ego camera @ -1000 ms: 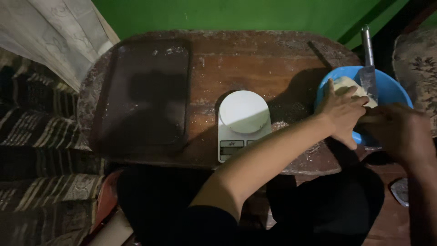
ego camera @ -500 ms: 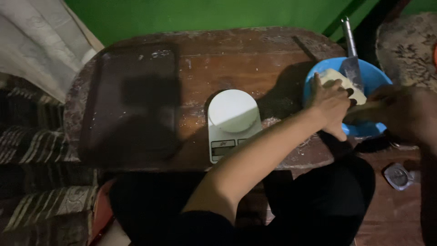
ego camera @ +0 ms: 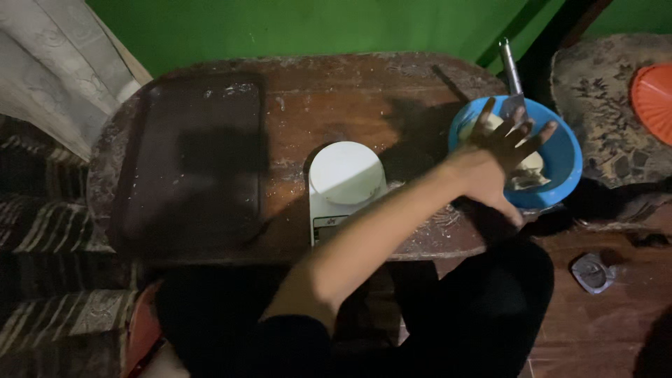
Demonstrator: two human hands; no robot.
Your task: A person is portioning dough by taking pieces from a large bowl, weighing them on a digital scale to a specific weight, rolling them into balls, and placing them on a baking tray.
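Observation:
My left hand (ego camera: 500, 150) reaches across the wooden table (ego camera: 392, 91) into a blue bowl (ego camera: 568, 148) at the table's right end. Its fingers are spread apart over a pale lump of dough (ego camera: 533, 168) in the bowl, and they rest on or just above it. A metal scraper (ego camera: 512, 77) with a long handle leans on the bowl's far rim, just beyond my fingertips. My right hand is out of view.
A white kitchen scale (ego camera: 346, 175) sits at the table's front middle. A dark flat tray (ego camera: 196, 154) covers the left half. A patterned cushion (ego camera: 602, 91) with an orange lid (ego camera: 654, 91) lies to the right, and a small metal object (ego camera: 591, 271) is on the floor.
My right hand, which was at the bowl's right side, has gone out of view. My left hand has opened its fingers over the dough. The view has shifted slightly.

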